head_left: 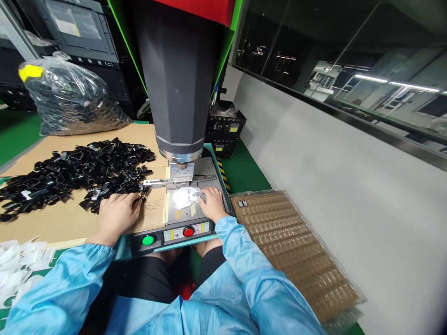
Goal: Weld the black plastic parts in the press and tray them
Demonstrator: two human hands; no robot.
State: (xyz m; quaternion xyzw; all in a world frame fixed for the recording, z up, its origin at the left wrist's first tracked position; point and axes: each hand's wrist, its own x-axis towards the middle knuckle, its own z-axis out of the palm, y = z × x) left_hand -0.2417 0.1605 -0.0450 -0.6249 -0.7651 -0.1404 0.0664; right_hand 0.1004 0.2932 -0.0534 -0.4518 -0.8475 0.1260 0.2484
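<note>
A tall grey press column [179, 79] fills the middle of the view, its small horn coming down over a metal fixture plate [190, 195] that has a green button [148, 240] and a red button [188, 231] on its front edge. To the left a cardboard sheet [70, 218] carries a broad heap of small black plastic clips [77, 170], with a clear bag of more of them [70, 100] behind it; to the right lies a stack of brown blister trays [296, 246], two small parts sitting in the far corner. The left hand [117, 211] rests palm down at the near edge of the heap, fingers curled loosely over one black clip [139, 200] at their tips; whether they pinch it or merely cover it I cannot tell. The right hand [212, 202] lies flat on the plate, fingers extended and close together, their tips touching the right side of a white part [184, 197] seated just below the horn. That part looks light, thin and rigid, likely smooth and prone to sliding, so its outer edges seem the safest place to grip. The clips look equally light and stiff, easy to snag on one another, best taken singly by the sides.
</note>
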